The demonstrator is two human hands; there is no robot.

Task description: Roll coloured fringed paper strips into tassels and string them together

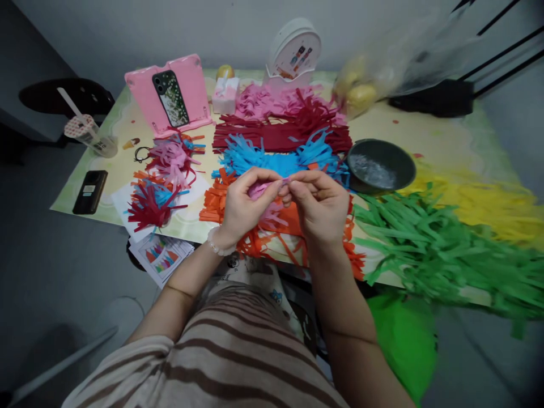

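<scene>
While the left hand [249,198] pinches pink paper [257,190], the right hand [325,203] clamps its grip there too. Green fringe [450,243] lies at their four o'clock

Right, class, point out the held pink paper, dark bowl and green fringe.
Pink paper [258,190]: head view, part showing inside the left hand [243,205].
Dark bowl [387,148]: head view, bare inner wall.
Green fringe [454,245]: head view, middle strips.

A pink fringe of thin paper strips [272,216], narrow at its top between left hand [251,198] and right hand [321,201], hangs loose over orange fringed paper [292,220].
</scene>
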